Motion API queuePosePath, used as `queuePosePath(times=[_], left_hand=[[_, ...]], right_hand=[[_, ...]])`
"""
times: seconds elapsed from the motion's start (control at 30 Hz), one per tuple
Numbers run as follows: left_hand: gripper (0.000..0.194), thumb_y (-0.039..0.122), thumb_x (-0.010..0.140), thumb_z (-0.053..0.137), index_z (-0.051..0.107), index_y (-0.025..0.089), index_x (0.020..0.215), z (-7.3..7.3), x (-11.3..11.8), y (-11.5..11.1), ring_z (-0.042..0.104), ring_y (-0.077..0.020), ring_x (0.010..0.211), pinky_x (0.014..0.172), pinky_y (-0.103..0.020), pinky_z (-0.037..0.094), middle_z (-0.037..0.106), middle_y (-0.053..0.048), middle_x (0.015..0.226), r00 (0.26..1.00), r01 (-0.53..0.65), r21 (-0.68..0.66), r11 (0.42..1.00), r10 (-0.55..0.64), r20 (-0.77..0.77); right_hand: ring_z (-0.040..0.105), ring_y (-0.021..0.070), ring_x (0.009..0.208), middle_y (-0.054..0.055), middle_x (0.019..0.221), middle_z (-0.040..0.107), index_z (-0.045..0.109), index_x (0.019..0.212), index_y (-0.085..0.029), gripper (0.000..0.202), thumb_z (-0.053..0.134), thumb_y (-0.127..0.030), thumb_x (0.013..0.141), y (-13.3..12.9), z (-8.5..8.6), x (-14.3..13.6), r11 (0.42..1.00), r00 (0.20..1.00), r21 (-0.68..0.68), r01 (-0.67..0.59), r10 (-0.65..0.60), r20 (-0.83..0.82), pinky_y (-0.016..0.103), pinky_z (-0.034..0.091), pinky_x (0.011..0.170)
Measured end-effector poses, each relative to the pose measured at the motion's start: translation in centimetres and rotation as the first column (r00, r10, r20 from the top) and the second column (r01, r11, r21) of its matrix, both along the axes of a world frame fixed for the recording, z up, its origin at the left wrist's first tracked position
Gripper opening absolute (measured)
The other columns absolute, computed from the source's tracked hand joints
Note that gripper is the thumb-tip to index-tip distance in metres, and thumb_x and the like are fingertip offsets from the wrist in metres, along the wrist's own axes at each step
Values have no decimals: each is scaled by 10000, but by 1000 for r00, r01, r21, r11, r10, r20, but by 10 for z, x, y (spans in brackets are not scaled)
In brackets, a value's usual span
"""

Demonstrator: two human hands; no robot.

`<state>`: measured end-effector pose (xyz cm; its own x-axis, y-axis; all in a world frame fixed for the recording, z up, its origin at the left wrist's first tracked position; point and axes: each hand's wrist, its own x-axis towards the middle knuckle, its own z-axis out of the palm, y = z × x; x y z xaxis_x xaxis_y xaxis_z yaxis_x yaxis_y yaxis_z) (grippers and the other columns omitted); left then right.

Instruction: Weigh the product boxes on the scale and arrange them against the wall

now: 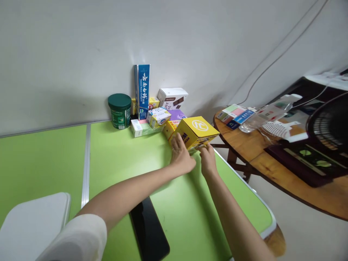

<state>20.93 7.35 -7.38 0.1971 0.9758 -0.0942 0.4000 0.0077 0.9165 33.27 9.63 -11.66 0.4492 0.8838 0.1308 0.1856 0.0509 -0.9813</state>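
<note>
A yellow box (199, 127) with a white emblem on top is at the right end of a cluster of packages, tilted. My left hand (182, 156) curls its fingers against the box's left side. From below on the right, my right hand (208, 159) pinches its lower front edge. Another yellow box (169, 129) stands just behind my left fingers, partly hidden. Beside it are a small white-and-yellow box (159, 117), a pale green and pink box (145, 128) lying flat, an upright blue toothpaste box (143, 90), a white carton (174, 96) and a purple package (176, 115).
A green lidded tub (120, 111) stands left of the packages, near the wall. On the green table (114, 152) lie a black phone (149, 230) and a white flat object (38, 224). A wooden table (252, 159) on the right bears a plastic bottle (268, 114) and a dark fan (328, 127).
</note>
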Motion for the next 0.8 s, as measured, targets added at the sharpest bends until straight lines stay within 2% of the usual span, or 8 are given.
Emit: queuePosePath(times=[0.1,0.2,0.3,0.4,0.47,0.53,0.67,0.8], left_hand=[[1029,68,627,553,-48,38,1462,5,-42,-23,-82,-274,1431,1165,-387,47,-71,-204,1553,993,111,-1,994,-111,-27],[987,78,625,530,30,88,1476,5,-87,-57,-37,-250,1439,1169,-401,49,3,-160,1566,983,178,-14,984,-178,-36],[941,96,634,531,105,101,1473,2,-124,-93,46,-263,1440,1171,-421,90,73,-155,1563,982,180,-45,983,-182,-44],[785,82,666,494,280,123,1420,1,-153,-122,315,-251,1370,1135,-403,250,325,-157,1490,979,204,-56,977,-203,19],[633,58,692,439,428,144,1319,5,-173,-135,502,-220,1224,1068,-377,361,534,-130,1328,973,219,-32,975,-216,74],[521,49,711,402,528,164,1203,15,-193,-145,583,-201,1099,998,-359,426,636,-92,1169,975,205,5,979,-205,85],[446,59,724,404,593,206,1100,38,-231,-165,604,-199,1038,942,-346,456,673,-49,1071,978,180,29,983,-183,100],[423,98,724,426,630,224,1071,40,-255,-175,610,-239,1051,942,-399,462,677,-64,1075,973,197,18,980,-198,115]], right_hand=[[527,244,1018,81,1041,561,496,1092,-182,471,576,-388,675,-50,6,-14,997,993,-34,63,-60,104,428,428,901],[579,227,940,76,961,600,529,1049,-197,361,575,-394,750,-98,13,-42,960,955,-89,-265,275,114,413,468,858],[618,209,895,69,933,650,572,1020,-202,247,557,-319,803,-132,28,-84,766,768,-163,-622,637,63,385,493,831],[626,185,893,45,930,676,612,984,-195,238,483,-141,791,-150,46,-128,579,582,-150,-802,813,27,358,490,848],[623,173,892,28,917,679,631,967,-190,337,440,-51,726,-158,58,-151,527,529,-123,-841,848,16,343,482,857],[615,174,915,25,947,676,636,1006,-185,429,438,-18,664,-165,68,-169,487,489,-108,-867,872,7,345,468,887],[564,199,1086,42,1125,638,594,1165,-194,549,497,-26,652,-179,89,-193,362,369,-154,-919,929,-17,372,398,999],[531,202,1176,49,1255,591,547,1259,-225,579,530,-68,701,-184,101,-206,230,232,-262,-937,972,24,372,365,1042]])
